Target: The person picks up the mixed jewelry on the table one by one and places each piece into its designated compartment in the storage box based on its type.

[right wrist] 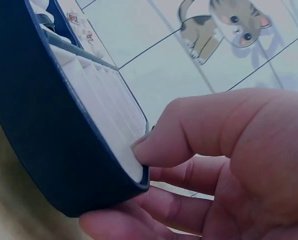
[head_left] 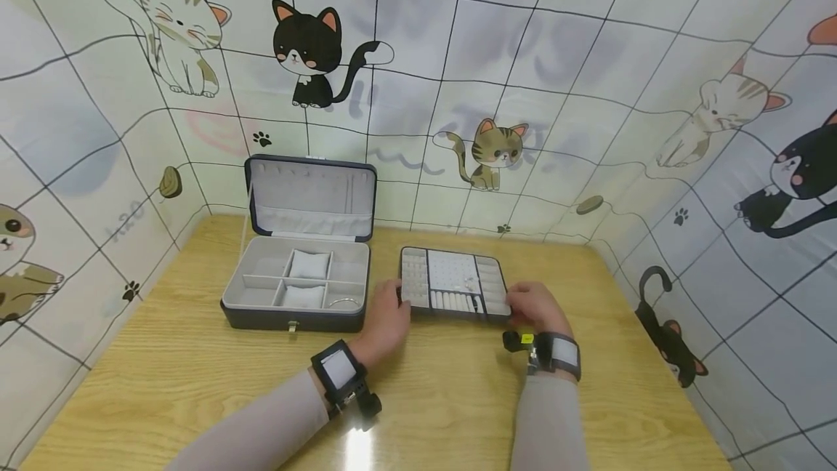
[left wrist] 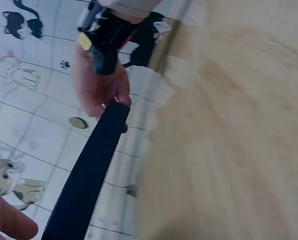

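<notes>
Both hands hold a dark navy jewelry tray (head_left: 451, 314) by its left and right ends. My left hand (head_left: 386, 322) grips the left end, with the thumb at the near corner. On the opposite end, my right hand (right wrist: 189, 165) sets its thumb over the rim and its fingers under the base. The tray has a pale lining with ring rolls, narrow slots and a dotted earring panel (head_left: 451, 267) carrying small pieces. The tray's dark side wall (left wrist: 91, 170) appears above the tabletop in the left wrist view. Most left fingers are hidden behind the tray's end.
Left of the tray stands an open navy jewelry box (head_left: 292, 320), its lid (head_left: 314, 198) raised against the wall. Inside are two pale cushions (head_left: 309, 265) and a bangle (head_left: 343, 302). A cat-print cloth (head_left: 418, 93) hangs behind the wooden table (head_left: 431, 398).
</notes>
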Demonstrator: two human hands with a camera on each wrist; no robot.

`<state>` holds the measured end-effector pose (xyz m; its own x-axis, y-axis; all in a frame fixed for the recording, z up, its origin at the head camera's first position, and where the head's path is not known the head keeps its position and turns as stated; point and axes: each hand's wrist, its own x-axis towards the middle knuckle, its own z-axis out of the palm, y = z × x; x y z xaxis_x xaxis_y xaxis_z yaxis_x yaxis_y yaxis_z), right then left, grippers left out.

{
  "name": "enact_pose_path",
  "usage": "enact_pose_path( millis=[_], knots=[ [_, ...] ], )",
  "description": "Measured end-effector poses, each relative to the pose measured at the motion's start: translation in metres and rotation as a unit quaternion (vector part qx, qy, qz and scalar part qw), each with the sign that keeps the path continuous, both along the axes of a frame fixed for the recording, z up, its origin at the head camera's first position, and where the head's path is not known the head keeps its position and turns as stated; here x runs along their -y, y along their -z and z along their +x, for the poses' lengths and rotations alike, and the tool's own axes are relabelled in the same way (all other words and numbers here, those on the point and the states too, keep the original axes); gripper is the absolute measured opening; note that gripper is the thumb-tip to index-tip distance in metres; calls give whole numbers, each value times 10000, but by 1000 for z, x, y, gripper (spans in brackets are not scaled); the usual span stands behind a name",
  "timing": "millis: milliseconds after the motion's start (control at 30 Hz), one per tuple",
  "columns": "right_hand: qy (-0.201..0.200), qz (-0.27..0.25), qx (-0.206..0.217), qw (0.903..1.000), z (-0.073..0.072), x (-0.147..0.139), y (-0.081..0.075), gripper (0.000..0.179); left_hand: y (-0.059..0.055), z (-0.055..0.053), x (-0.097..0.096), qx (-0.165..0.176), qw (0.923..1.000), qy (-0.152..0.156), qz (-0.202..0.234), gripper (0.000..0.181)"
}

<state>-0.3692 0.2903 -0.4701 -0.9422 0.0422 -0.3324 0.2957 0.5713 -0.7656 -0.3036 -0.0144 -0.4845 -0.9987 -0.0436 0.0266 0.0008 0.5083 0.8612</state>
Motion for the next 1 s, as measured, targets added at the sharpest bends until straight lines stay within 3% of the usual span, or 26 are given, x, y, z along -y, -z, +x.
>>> enact_pose_path(
  millis=[333,533,733,1000],
  knots=[
    [-220,-284,-132,9993,5,2,-18,30,-16,2,9,-317,9983,-266,410,46],
    [-294,-472,-60,9984,4,3,-19,33,-22,-1,16,-630,9964,-338,455,44],
    [-482,-750,-160,9959,1,7,-19,30,-31,-1,24,-586,9962,-368,528,45],
    [-995,-1299,-245,9862,-9,26,-14,18,-29,3,48,-554,9942,-565,725,45]
  ],
)
